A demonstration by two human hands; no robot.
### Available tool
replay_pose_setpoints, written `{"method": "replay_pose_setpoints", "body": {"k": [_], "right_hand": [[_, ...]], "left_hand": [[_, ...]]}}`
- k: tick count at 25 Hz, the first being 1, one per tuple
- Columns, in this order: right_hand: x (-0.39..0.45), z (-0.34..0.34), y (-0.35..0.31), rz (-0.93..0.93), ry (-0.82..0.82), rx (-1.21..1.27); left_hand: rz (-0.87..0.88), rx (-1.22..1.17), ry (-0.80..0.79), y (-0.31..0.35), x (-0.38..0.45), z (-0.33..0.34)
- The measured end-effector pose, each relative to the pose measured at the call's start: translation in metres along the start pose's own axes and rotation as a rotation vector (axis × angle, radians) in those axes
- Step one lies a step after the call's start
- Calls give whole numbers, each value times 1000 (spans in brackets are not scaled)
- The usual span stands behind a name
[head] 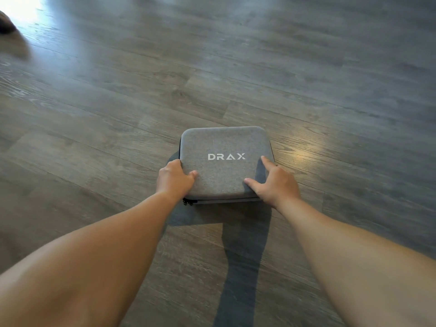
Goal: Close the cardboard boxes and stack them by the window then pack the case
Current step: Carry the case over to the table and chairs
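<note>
Two bare forearms reach in from the bottom of the view, stretching forward over a grey wood-plank floor (306, 79), their shadows falling dark across the boards between them. At the end of the left arm, the left hand (175, 178) wraps the near left corner of the case (224, 142), fingers curled over the side edge, thumb lying on the lid. On the other side, the right hand (273, 182) is spread over the near right corner, index finger stretched along the right edge, thumb flat on the top; the remaining fingers drop out of sight past the rim, so how far they curl is not clear. The case sits flat on the floor in the middle of the view, lid down, a grey fabric-covered shell with rounded corners. White capitals across its lid read "DRAX". Just below the left wrist, dark zipper pulls (188, 201) sit at the near left corner on the seam. Beyond the case, a warm patch of reflected light glows on the planks to the right. Far off at the top left, bright glare washes the floor, and a dark blurred shape (6, 23) sits at the frame edge, too smeared to identify.
</note>
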State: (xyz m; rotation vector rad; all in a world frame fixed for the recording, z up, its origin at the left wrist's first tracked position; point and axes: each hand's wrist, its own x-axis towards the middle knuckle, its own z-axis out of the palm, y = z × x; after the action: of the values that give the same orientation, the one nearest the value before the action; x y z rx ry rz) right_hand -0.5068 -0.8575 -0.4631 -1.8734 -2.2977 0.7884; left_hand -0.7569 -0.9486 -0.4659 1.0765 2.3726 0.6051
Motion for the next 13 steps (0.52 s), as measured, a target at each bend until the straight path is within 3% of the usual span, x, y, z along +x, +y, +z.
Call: {"method": "replay_pose_setpoints", "body": {"k": [7, 13], "right_hand": [[-3, -61, -1, 15, 62, 66], [-55, -205, -27, 60, 111, 104]], "left_hand": [[12, -91, 13, 61, -1, -24], [73, -131, 0, 187, -39, -127]]}}
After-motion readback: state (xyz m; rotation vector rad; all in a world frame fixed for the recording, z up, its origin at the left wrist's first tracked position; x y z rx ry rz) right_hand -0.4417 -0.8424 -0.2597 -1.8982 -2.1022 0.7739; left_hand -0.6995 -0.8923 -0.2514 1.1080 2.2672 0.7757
